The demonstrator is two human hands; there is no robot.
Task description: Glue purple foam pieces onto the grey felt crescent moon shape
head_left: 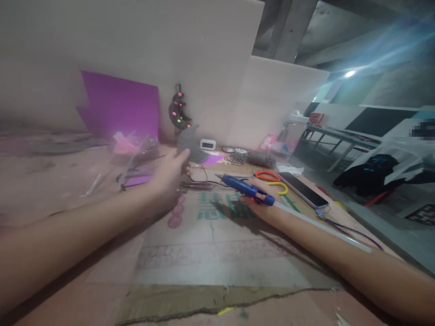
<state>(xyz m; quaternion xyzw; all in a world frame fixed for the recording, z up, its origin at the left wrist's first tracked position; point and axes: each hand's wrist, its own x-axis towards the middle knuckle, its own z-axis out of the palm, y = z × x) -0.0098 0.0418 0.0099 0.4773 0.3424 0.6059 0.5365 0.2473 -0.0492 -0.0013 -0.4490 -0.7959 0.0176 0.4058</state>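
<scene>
My left hand [170, 179], blurred by motion, pinches a grey curved, pointed piece [190, 144] between thumb and fingers. In my right hand [260, 203] is a blue hot glue gun [246, 188], its nozzle pointing left and a small red light lit on its side. A long clear glue stick [322, 225] sticks out of its back, over my right forearm. Behind the grey piece, a dark crescent moon [175, 111] with coloured beads stands or hangs against the white wall. Under both hands lies a printed cardboard sheet [217, 267].
Orange-and-yellow-handled scissors [267, 175] and a phone [304, 190] lie right of the glue gun. Grey yarn [260, 158] and a small white clock [208, 145] stand at the back. Purple sheets [125, 104] lean left, behind plastic bags [132, 147].
</scene>
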